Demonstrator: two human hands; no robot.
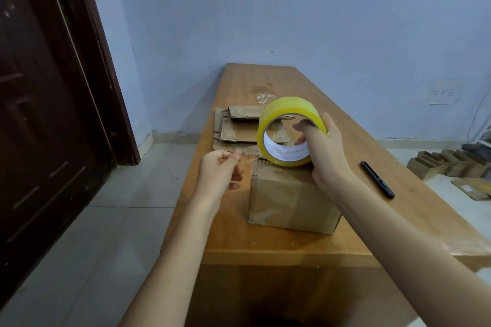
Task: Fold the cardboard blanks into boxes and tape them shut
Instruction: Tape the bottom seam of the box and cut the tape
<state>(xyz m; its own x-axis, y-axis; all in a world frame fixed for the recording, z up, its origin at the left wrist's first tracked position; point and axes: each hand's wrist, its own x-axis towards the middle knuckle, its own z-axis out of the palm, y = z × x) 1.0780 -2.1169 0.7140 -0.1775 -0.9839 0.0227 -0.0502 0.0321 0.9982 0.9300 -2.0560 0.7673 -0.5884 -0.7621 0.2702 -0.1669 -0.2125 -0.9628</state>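
Observation:
A folded brown cardboard box [289, 202] stands on the wooden table [372, 223] near its front edge. Above the box's far top edge, my right hand [328, 156] grips a yellow tape roll [288, 119], with fingers through its core. My left hand [219, 175] pinches the free end of the clear tape strip [248, 155], stretched a short way left from the roll. Flat cardboard blanks [239, 127] lie stacked on the table behind the box.
A black utility knife [377, 179] lies on the table to the right of the box. More folded boxes and cardboard [449, 167] sit on the floor at the right. A dark wooden door [45, 114] stands at the left, a pale wall behind.

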